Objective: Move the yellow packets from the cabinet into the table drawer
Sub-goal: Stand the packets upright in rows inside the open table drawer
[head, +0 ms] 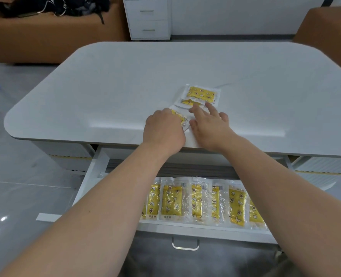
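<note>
Yellow packets in clear wrap lie on the white table (125,92). A small pile of them (202,94) sits just beyond my hands. My left hand (163,129) grips one yellow packet (178,116), its fingers curled over it near the table's front edge. My right hand (208,124) rests on the tabletop beside it, fingers spread and straight, its fingertips touching the nearest packet of the pile. Below the table edge the table drawer (93,176) stands pulled out. Several yellow packets (171,200) lie in a row inside it.
A white cabinet with drawers (147,19) stands against the far wall. Brown sofas sit at the far left (45,41) and far right (329,29). The drawer's metal handle (185,245) hangs at the front. Grey floor surrounds the table.
</note>
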A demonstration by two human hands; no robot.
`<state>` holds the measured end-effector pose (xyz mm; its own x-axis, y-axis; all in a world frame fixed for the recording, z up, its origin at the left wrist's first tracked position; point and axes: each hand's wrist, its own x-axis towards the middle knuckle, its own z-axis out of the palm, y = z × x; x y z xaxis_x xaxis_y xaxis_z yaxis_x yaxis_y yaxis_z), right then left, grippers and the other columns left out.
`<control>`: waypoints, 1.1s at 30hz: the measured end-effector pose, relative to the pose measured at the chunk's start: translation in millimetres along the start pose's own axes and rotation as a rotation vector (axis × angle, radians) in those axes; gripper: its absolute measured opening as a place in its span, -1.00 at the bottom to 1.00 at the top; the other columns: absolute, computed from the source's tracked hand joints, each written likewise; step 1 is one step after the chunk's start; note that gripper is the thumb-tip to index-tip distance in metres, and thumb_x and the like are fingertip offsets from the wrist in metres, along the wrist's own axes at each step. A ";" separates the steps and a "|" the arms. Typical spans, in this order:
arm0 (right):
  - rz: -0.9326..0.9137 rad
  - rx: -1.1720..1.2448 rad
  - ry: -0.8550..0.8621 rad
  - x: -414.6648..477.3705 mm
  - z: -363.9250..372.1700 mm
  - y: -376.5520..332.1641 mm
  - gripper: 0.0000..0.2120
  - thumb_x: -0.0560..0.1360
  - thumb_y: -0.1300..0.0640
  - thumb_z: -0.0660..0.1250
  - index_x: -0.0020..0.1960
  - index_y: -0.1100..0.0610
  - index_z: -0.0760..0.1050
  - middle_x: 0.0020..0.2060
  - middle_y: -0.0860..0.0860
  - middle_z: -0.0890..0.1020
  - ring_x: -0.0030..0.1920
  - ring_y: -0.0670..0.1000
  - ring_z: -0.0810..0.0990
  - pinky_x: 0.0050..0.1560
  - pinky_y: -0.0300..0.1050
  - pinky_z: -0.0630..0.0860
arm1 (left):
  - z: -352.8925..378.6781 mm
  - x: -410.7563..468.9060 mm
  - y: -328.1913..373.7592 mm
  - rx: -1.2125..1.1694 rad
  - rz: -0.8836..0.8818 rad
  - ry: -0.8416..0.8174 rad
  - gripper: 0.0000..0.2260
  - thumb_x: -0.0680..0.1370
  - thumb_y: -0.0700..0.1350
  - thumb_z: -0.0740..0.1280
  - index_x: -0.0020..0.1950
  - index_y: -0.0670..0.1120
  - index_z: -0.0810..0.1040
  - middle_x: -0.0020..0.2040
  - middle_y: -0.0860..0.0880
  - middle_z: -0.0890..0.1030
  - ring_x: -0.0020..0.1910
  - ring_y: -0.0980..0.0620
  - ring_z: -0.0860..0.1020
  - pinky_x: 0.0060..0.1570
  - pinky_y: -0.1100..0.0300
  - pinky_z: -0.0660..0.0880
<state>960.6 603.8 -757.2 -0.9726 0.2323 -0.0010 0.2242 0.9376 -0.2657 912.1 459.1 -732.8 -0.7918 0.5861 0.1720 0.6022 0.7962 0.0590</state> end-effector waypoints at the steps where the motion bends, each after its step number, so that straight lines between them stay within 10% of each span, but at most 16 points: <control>1: 0.004 0.005 -0.019 0.5 2.3 0.0 -0.56 0.73 0.00 -0.06 0.58 0.06 0.12 0.60 -0.03 0.23 0.64 0.10 -0.09 0.50 0.26 0.00 | -1.4 -1.5 -0.2 -0.040 -0.010 -0.019 -0.84 0.57 -0.13 0.25 0.03 -0.12 0.60 0.03 -0.10 0.55 0.03 -0.14 0.55 -0.14 0.11 0.35; 8: 0.041 -0.014 0.098 0.2 -0.8 -8.0 -0.58 0.71 -0.06 0.03 0.50 0.07 0.32 0.48 0.05 0.38 0.55 0.10 0.16 0.45 0.17 0.14 | -4.3 -11.3 -9.4 0.051 -0.044 -0.054 -0.82 0.57 -0.11 0.26 0.12 -0.11 0.56 0.07 -0.13 0.49 -0.04 -0.09 0.45 -0.13 0.10 0.31; 14: 0.069 0.009 -0.058 5.6 5.2 -4.3 -0.43 0.69 -0.20 -0.10 0.62 0.03 0.10 0.65 -0.02 0.01 0.64 0.09 -0.15 0.56 0.27 -0.08 | -2.0 -19.9 -16.4 0.006 -0.054 -0.050 -0.78 0.62 -0.06 0.21 0.17 -0.12 0.54 0.15 -0.11 0.49 0.07 -0.11 0.49 -0.03 0.06 0.42; 20: 0.089 -0.088 0.066 2.1 3.6 -11.3 -0.45 0.68 -0.21 -0.04 0.54 0.08 0.26 0.46 0.11 0.37 0.51 0.16 0.21 0.45 0.17 0.14 | -6.8 -31.1 -20.5 -0.074 -0.060 -0.094 -0.77 0.66 0.03 0.22 0.18 -0.10 0.43 0.08 -0.08 0.57 0.02 -0.10 0.53 -0.05 0.01 0.49; 33: -0.012 -0.194 0.140 -46.7 1.9 9.5 -0.55 0.69 -0.13 0.04 0.28 0.17 0.49 0.33 0.10 0.44 0.32 0.13 0.44 0.30 0.08 0.36 | -3.3 -27.0 -20.9 -0.082 -0.090 -0.165 -0.62 0.65 0.05 0.23 0.40 -0.11 0.37 0.28 -0.16 0.46 0.22 -0.16 0.45 0.11 -0.01 0.44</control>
<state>1008.0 601.4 -761.5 -0.9604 0.2420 0.1381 0.2335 0.9695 -0.0751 921.2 426.1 -735.5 -0.8446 0.5354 -0.0011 0.5294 0.8354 0.1477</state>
